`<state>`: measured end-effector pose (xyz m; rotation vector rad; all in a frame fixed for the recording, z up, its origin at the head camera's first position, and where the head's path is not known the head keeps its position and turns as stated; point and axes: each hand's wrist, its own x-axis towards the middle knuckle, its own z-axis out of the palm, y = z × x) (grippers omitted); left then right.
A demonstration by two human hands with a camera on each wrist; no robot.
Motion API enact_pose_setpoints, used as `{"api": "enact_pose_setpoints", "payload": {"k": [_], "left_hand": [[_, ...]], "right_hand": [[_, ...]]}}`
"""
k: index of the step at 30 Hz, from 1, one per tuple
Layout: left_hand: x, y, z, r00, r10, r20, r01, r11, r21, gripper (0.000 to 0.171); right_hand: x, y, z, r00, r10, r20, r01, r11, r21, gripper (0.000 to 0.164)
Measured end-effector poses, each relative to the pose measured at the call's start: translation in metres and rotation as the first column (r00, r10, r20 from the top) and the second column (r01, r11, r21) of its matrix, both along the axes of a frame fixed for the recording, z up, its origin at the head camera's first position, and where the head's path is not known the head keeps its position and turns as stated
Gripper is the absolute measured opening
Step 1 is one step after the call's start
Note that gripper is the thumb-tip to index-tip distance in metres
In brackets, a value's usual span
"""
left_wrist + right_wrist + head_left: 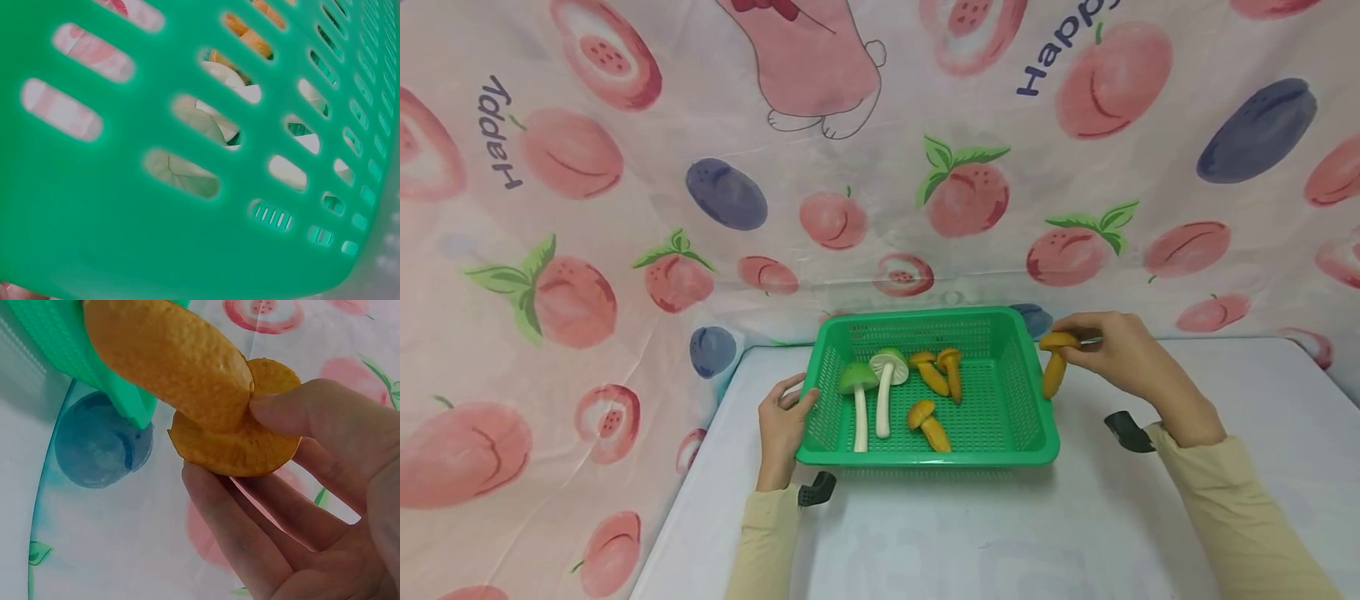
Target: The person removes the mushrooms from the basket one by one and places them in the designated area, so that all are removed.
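A green plastic basket (1000,457) with slotted walls stands on the white table. My left hand (782,429) grips its left side, thumb and fingers at the rim; in the left wrist view the wall (94,219) hides nearly all of that hand. Just outside the basket's right rim, my right hand (1120,354) pinches a yellow-brown toy mushroom (1055,371) by its cap, stem hanging down. The right wrist view shows the thumb (294,412) against the cap's underside beside the stem. Inside the basket lie two green-capped mushrooms (883,400) with white stems and three yellow-brown mushrooms (934,429).
Behind the table hangs a pink cloth (880,183) printed with fruit. The white tabletop (925,542) extends in front of the basket and to its right. A black device sits at each wrist, the right one (1129,432) and the left one (817,490).
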<state>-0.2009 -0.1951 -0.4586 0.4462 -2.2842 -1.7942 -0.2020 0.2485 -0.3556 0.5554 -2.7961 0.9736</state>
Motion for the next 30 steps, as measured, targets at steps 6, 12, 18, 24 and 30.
{"api": "enact_pose_setpoints", "payload": {"k": [6,12,18,24,30], "left_hand": [[0.000,0.000,0.001,1.000,0.000,0.002,0.000,1.000,0.003,0.037],[0.000,0.000,0.001,1.000,0.002,-0.004,-0.002,1.000,0.009,0.037],[0.000,0.001,0.000,1.000,0.000,-0.011,0.000,1.000,0.004,0.038],[-0.001,0.001,0.000,1.000,-0.007,-0.019,0.007,1.000,0.018,0.038],[0.000,0.001,0.001,1.000,-0.002,-0.013,0.003,1.000,0.016,0.038]], "right_hand": [[-0.001,0.004,0.000,1.000,-0.021,0.007,0.021,1.000,0.015,0.027],[-0.004,0.011,-0.004,0.998,-0.040,0.039,0.039,0.999,0.023,0.027],[-0.010,0.016,-0.017,0.993,-0.058,0.102,0.053,0.997,0.047,0.031],[-0.018,0.020,-0.031,0.990,-0.056,0.127,0.051,0.998,0.044,0.032],[-0.025,0.026,-0.047,0.988,-0.071,0.141,0.065,0.997,0.042,0.031]]}}
